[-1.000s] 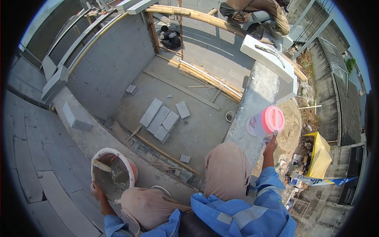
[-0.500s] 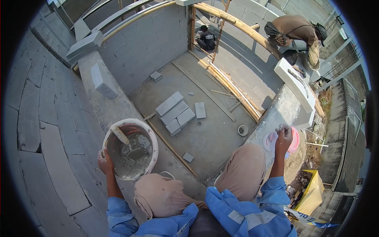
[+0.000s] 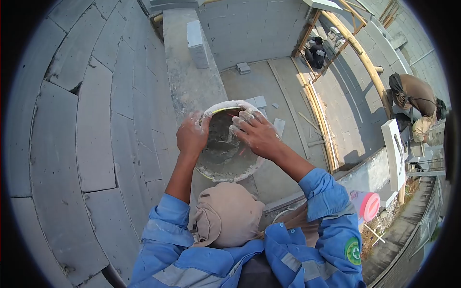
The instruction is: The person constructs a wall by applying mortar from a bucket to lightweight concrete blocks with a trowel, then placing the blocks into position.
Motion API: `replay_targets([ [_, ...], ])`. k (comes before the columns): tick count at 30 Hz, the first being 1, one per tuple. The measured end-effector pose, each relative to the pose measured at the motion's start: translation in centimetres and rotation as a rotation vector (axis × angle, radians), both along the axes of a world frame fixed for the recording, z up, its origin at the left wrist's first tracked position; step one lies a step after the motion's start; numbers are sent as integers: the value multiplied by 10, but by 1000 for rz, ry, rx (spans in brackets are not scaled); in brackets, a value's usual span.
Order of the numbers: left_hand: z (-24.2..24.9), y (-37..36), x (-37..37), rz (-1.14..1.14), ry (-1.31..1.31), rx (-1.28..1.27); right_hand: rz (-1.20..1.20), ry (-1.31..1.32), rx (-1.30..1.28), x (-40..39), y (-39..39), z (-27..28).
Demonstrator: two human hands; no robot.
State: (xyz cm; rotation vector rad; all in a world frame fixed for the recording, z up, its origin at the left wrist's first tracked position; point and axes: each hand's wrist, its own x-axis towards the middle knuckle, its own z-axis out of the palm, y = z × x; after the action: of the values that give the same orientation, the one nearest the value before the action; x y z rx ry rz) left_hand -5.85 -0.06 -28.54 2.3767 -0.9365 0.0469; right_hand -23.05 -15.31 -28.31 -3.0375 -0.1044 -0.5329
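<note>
A round bucket (image 3: pixel 232 178) with a mortar-smeared rim stands in front of my raised knee, wet grey mortar (image 3: pixel 225 156) inside it. My left hand (image 3: pixel 193 133) is closed on the rim at its upper left. Over the upper right of the bucket reaches my right hand (image 3: pixel 257 133), its dusty fingers spread across the opening near the rim; nothing shows in it. The trowel is not clearly visible, and part of the bucket's inside is hidden by my right hand.
A light block (image 3: pixel 198 45) stands on the ledge (image 3: pixel 185 79) beyond the bucket. The block wall (image 3: pixel 96 134) rises at left. A pink-lidded container (image 3: pixel 369 206) is at right. One co-worker (image 3: pixel 418 96) bends at upper right; another (image 3: pixel 316 53) sits below.
The view has turned left. My right hand has moved from the right side over to the bucket. My left hand now holds the rim higher up. The trowel handle no longer shows at the rim.
</note>
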Motion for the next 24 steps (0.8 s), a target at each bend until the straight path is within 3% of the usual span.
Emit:
replay_targets([
  [2,14,-7,-2,-18,52,52,53,-15,-51,22,0,-26],
  [4,18,-13,-3,-27,86,77,-136,113,-228,33,-3,-62],
  [8,12,-17,3,16,73,71,-157,172,-170,12,-7,-82],
  [12,18,-13,4,30,120,110,-121,329,-79,-25,15,-28],
  [15,11,-15,5,7,153,113,-271,484,2,-44,12,19],
  [17,10,-18,5,-34,162,99,-450,686,285,-51,6,41],
  [20,16,-25,-3,-91,255,99,-457,549,525,-59,-15,15],
  [24,15,-29,-14,-214,295,73,-492,573,508,-41,-35,2],
])
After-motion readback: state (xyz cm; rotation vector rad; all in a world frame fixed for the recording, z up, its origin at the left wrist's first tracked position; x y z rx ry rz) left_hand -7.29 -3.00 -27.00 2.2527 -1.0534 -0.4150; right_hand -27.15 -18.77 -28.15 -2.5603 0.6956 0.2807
